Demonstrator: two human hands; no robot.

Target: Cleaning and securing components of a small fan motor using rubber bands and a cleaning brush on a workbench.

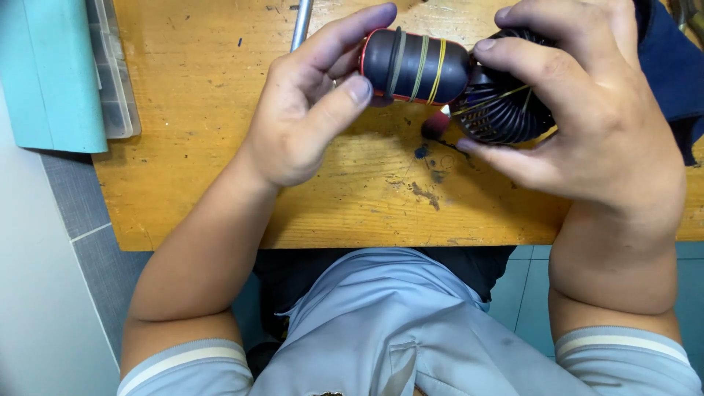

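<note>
Wooden table, scratched and stained. Teal box at its far left edge, clear plastic case just beside it. Metal rod at top. Dark blue cloth at right. Grey tiled floor.

Matt black plastic fan handle banded with rubber; ribbed plastic fan grille; scuffed, stained wooden tabletop; soft cloth shirt.

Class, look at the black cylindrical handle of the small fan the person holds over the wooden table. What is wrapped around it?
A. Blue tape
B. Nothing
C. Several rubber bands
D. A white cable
C: several thin rubber bands, yellowish and greenish, ring the black cylindrical handle pinched by the left hand.
</note>
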